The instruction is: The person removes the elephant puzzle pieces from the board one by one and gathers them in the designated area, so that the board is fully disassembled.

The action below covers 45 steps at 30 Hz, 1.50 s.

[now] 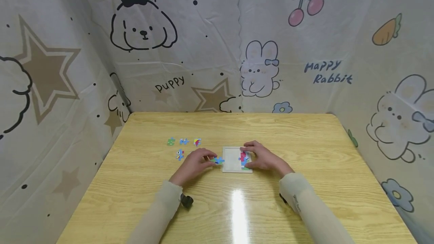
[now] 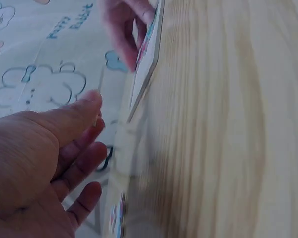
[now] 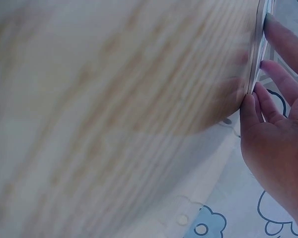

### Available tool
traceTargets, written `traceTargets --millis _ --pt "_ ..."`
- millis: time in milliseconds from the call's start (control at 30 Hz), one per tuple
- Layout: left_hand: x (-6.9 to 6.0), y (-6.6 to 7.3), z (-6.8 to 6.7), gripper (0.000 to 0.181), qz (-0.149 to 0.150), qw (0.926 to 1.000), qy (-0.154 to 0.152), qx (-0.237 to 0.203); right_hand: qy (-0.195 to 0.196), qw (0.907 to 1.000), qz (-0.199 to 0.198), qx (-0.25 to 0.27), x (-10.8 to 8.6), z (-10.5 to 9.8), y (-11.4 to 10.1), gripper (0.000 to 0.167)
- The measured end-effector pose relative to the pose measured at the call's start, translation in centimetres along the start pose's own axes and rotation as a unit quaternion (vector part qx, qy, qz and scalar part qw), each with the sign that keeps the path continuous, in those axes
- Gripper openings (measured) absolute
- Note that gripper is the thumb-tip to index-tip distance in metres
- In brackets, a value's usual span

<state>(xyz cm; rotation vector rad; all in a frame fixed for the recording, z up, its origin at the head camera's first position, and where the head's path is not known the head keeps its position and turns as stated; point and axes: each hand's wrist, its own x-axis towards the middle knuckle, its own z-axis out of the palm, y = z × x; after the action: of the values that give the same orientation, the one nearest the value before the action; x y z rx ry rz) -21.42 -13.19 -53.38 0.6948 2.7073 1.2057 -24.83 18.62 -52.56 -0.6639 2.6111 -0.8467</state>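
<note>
My left hand point(image 1: 196, 164) pinches a blue-green jigsaw piece point(image 1: 218, 160) just off the left edge of a pale square puzzle tray point(image 1: 232, 171). In the left wrist view, the thumb and index finger meet at their tips, and the piece is mostly hidden there. Joined pieces in pink, blue and green point(image 1: 243, 159) lie along the right side of the tray. Over that side rests my right hand point(image 1: 266, 157), thumb and fingers holding the tray's right edge. The right wrist view shows the fingertips point(image 3: 249, 101) against that edge.
Several loose pieces lie left of the tray: a green one point(image 1: 171, 141), a blue one point(image 1: 184, 141), a yellow-and-red one point(image 1: 197, 142) and a blue one with an eye point(image 1: 180, 155). A printed curtain point(image 1: 210, 48) surrounds the wooden table point(image 1: 288, 127).
</note>
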Motion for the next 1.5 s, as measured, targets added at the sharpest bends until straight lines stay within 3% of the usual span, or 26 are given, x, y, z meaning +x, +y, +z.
traceTargets --millis 167,767,1200,1500 --pt "-1.2 -1.1 -2.0 0.026 -0.019 0.9998 0.010 -0.006 0.001 1.0000 0.002 -0.001 0.0 0.0 0.0 0.064" --pt "-5.4 -6.0 -8.1 0.030 -0.028 0.9971 0.058 0.041 -0.003 0.9999 0.005 0.009 -0.3 -0.1 -0.2 0.064" --pt "-6.3 -9.1 -11.1 0.031 -0.054 0.9962 0.055 0.040 0.007 0.9999 0.008 0.006 -0.5 -0.1 -0.2 0.063" --pt "-7.1 -10.6 -12.0 0.029 -0.080 0.9924 0.073 0.058 -0.002 0.9999 0.009 0.004 0.0 -0.1 -0.3 0.064"
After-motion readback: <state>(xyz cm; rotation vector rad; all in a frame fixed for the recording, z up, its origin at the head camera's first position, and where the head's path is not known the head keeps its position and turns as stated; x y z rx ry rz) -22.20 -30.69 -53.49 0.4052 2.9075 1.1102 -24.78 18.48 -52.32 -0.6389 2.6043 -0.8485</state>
